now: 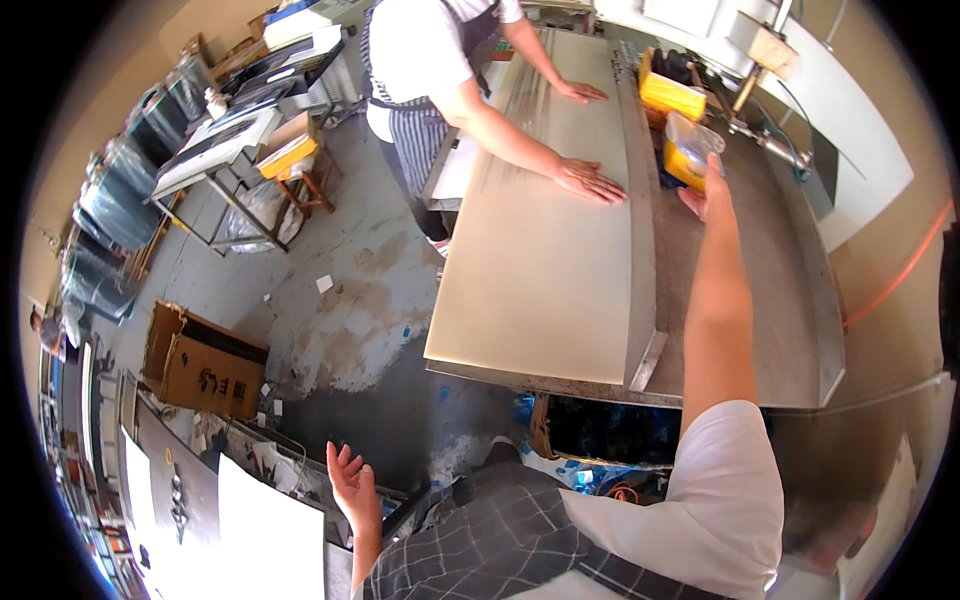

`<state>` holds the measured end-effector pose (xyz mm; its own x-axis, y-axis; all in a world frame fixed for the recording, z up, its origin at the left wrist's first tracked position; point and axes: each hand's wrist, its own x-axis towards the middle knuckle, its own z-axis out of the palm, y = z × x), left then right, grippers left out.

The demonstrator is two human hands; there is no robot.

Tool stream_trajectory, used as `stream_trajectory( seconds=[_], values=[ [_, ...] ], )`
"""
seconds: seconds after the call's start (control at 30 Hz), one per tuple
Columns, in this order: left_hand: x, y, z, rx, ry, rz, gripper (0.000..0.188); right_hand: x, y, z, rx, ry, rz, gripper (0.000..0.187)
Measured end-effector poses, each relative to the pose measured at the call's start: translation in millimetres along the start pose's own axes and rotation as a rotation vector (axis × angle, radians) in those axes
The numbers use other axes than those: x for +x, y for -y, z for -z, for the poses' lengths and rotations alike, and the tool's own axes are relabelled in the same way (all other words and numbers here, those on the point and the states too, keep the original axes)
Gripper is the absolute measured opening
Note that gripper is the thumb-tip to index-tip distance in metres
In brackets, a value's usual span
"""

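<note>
My right arm reaches far forward over the metal bench, and my right hand (pixel 708 192) is closed on the near side of a clear-lidded plastic tub (pixel 692 148) with a yellow lower part. Down at the lower left, my left hand (pixel 353 485) is held in the air with its fingers apart and nothing in it. A large pale sheet (pixel 540 280) lies along the bench, left of a raised metal strip (pixel 643 250). Across from me a co-worker in a striped apron (pixel 425 135) rests both hands flat on that sheet.
Behind the tub stands a yellow box (pixel 672 92) of dark items. A metal fixture (pixel 765 130) rises at the bench's far right. An open cardboard box (pixel 205 365) sits on the floor at left, near white panels (pixel 270 525). Wrapped rolls (pixel 115 205) line the left wall.
</note>
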<state>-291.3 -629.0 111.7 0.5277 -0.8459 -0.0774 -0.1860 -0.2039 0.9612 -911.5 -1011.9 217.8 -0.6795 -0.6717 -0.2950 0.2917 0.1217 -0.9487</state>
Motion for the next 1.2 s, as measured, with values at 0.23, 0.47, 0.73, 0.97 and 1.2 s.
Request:
stream_trajectory(
  seconds=[0.23, 0.47, 0.73, 0.97, 1.2],
  values=[
    [-13.7, 12.8, -14.5, -0.025, -0.002, 0.049, 0.069, 10.2, 0.9, 30.3, 0.187, -0.029, 0.101, 0.062],
    [-54.1, 19.2, 8.9, -0.209, 0.036, 0.005, 0.057, -90.0, 53.5, 59.1, 0.099, 0.000, 0.383, 0.066],
    [-174.3, -114.2, 230.8, -1.179, 0.328, -0.816, 0.051, -346.7, -25.5, -21.8, 0.123, 0.586, 0.648, 0.053],
    [-376.4, -167.1, 355.1, -0.957, 0.245, -1.347, 0.043, -670.6, -297.6, -122.1, 0.095, 1.411, -0.347, 0.046],
    [-484.4, -152.5, 410.1, -0.697, -0.046, -1.400, 0.037, -985.2, -420.0, -14.2, -0.544, 1.864, -0.789, 0.049]
  ],
)
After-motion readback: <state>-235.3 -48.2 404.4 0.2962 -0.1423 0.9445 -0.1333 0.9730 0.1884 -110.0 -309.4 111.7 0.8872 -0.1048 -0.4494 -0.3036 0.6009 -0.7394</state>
